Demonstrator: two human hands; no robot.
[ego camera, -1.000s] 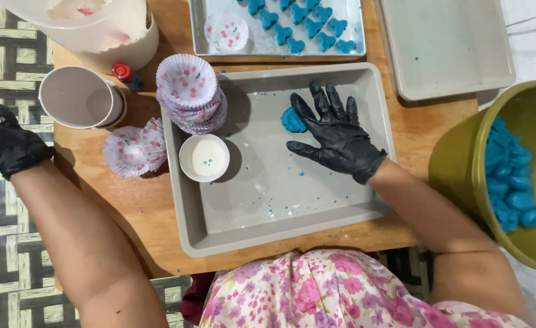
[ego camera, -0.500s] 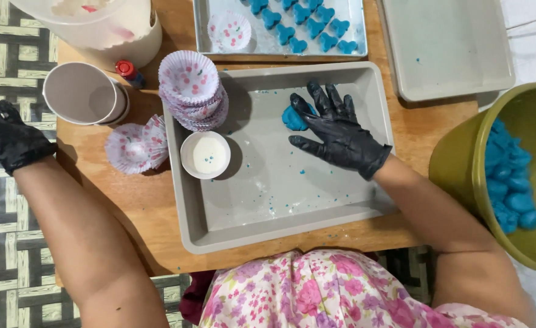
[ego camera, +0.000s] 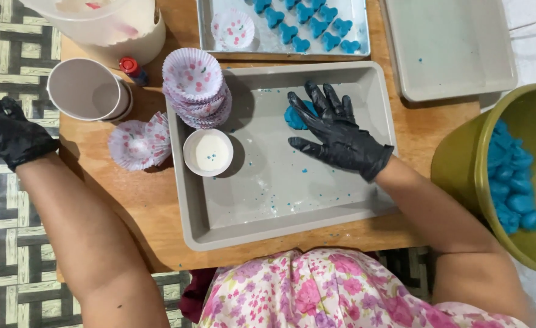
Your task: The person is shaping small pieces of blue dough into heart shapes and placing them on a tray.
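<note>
My right hand [ego camera: 336, 132], in a black glove, lies flat with fingers spread on a lump of blue dough [ego camera: 294, 117] inside the grey tray [ego camera: 280, 200]. The dough shows only at the left of my fingers. My left hand [ego camera: 6, 130], also in a black glove, hangs off the table's left edge over the tiled floor; its fingers are curled and I see nothing in it. A small white bowl [ego camera: 208, 152] stands in the tray's left part, next to a stack of paper cupcake liners [ego camera: 195, 82].
A metal tray [ego camera: 231, 45] at the back holds several blue dough shapes [ego camera: 307, 27] and one liner. An empty grey tray [ego camera: 456, 48] sits back right. A green bucket [ego camera: 456, 176] of blue dough pieces stands at right. White cups [ego camera: 85, 91], loose liners [ego camera: 137, 143] and a tub [ego camera: 107, 24] stand left.
My right hand has stayed pressed on the blue dough, with only a slight shift. My left hand has hardly moved beside the table.
</note>
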